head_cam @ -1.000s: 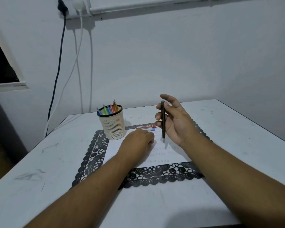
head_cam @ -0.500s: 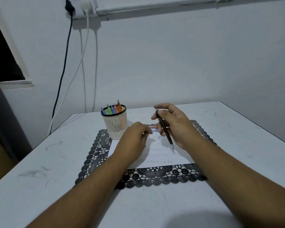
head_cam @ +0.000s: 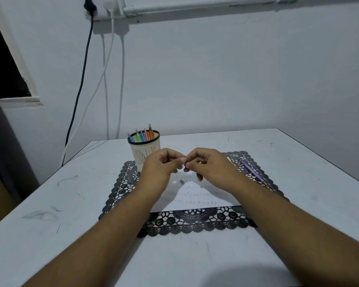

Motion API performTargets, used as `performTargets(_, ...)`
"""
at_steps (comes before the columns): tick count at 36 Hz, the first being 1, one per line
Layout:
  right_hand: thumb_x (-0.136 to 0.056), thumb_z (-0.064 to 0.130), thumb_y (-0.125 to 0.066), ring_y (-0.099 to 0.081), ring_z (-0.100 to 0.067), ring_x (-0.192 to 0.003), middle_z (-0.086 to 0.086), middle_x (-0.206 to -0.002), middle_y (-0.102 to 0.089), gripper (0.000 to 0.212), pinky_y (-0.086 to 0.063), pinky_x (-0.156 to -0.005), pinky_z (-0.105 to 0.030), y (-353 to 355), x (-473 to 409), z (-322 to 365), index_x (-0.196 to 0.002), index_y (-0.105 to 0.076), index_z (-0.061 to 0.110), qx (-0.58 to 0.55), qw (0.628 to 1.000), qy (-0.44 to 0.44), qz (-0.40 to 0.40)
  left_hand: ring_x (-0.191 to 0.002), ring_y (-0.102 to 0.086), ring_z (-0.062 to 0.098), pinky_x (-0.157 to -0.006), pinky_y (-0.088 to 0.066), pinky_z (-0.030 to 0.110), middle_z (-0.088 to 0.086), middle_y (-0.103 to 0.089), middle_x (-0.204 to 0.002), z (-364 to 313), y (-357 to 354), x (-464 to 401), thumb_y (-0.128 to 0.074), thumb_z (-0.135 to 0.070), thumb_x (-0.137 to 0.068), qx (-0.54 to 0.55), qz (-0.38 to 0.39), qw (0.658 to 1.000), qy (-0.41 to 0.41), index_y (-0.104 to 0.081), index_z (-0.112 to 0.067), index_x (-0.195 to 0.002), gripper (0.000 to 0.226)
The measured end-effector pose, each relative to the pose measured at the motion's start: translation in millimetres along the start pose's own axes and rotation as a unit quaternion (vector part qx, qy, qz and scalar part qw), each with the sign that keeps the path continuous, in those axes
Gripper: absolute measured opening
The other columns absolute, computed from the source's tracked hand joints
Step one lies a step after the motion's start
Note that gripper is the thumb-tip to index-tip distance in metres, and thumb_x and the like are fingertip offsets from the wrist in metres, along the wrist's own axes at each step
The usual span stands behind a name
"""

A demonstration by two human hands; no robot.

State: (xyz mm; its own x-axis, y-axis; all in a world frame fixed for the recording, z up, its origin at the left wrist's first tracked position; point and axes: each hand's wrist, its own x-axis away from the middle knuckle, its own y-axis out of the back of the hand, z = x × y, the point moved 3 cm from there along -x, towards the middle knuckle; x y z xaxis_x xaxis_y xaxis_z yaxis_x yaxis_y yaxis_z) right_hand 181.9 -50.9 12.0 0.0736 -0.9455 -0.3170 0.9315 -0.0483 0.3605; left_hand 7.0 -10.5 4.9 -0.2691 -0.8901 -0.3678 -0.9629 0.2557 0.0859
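Observation:
My left hand (head_cam: 162, 164) and my right hand (head_cam: 209, 166) meet fingertip to fingertip above a white sheet of paper (head_cam: 195, 196). Both pinch a small item (head_cam: 184, 164) between them; it is too small to identify. The paper carries faint rows of marks and lies on a black lace mat (head_cam: 195, 222). A purple pen (head_cam: 252, 170) lies at a slant on the mat's right side, beyond my right wrist. On the paper below the fingertips sits a tiny grey piece (head_cam: 182, 181).
A cream mesh cup (head_cam: 144, 151) with several coloured pens stands at the mat's far left corner, just behind my left hand. The white table (head_cam: 71, 204) has scuff marks. Black and white cables (head_cam: 79, 90) hang down the wall at the back left.
My right hand has let go of the pen, which now lies on the mat at the right. Both hands have lifted and come together, pinching a small item.

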Motion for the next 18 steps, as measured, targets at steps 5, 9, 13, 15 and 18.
performTargets(5,-0.097,0.021,-0.071,-0.059,-0.015,-0.059,0.002,-0.091,-0.08,0.004,-0.047,-0.055,-0.017,2.3,-0.4,-0.2,-0.097,-0.075,0.022,-0.003,1.0,0.002,-0.004,-0.072,-0.064,0.006,-0.072,-0.051,0.026,-0.001,-0.075,-0.079,0.5,4.1,-1.3,-0.08,-0.018,-0.088,-0.003,-0.015,1.0,0.003,-0.079,-0.03,-0.082,0.013)
performTargets(9,-0.098,0.019,-0.071,-0.059,-0.015,-0.059,0.002,-0.091,-0.08,0.004,-0.051,-0.059,-0.021,1.0,-0.4,0.2,-0.098,-0.075,0.019,0.001,1.0,0.009,0.005,-0.073,-0.065,0.007,-0.073,-0.051,0.028,0.001,-0.076,-0.081,1.7,5.1,-1.3,-0.08,-0.016,-0.088,-0.003,-0.007,1.0,0.016,-0.081,-0.028,-0.082,0.014)
performTargets(13,-0.098,0.02,-0.072,-0.059,-0.016,-0.06,0.002,-0.09,-0.08,0.004,-0.053,-0.064,-0.027,1.9,-0.1,0.7,-0.099,-0.075,0.018,0.004,1.0,0.009,0.006,-0.071,-0.064,0.007,-0.071,-0.051,0.026,0.003,-0.076,-0.081,1.0,6.2,-2.1,-0.08,-0.013,-0.088,0.003,0.002,1.0,0.023,-0.082,-0.025,-0.082,0.013)
performTargets(15,-0.097,0.02,-0.072,-0.058,-0.017,-0.06,0.001,-0.09,-0.08,0.004,-0.053,-0.065,-0.029,2.2,0.1,0.8,-0.098,-0.075,0.018,0.001,1.0,0.008,0.006,-0.07,-0.064,0.007,-0.072,-0.051,0.027,0.003,-0.076,-0.081,0.8,6.9,-2.7,-0.079,-0.013,-0.088,0.007,0.006,1.0,0.027,-0.082,-0.022,-0.083,0.011)
performTargets(18,-0.097,0.021,-0.072,-0.059,-0.016,-0.059,0.002,-0.09,-0.08,0.004,-0.054,-0.066,-0.031,1.8,0.1,-0.1,-0.097,-0.075,0.02,0.002,1.0,0.007,0.006,-0.067,-0.063,0.006,-0.071,-0.051,0.027,0.002,-0.075,-0.079,1.5,7.3,-3.2,-0.079,-0.011,-0.088,0.014,0.008,0.999,0.035,-0.082,-0.019,-0.083,0.01)
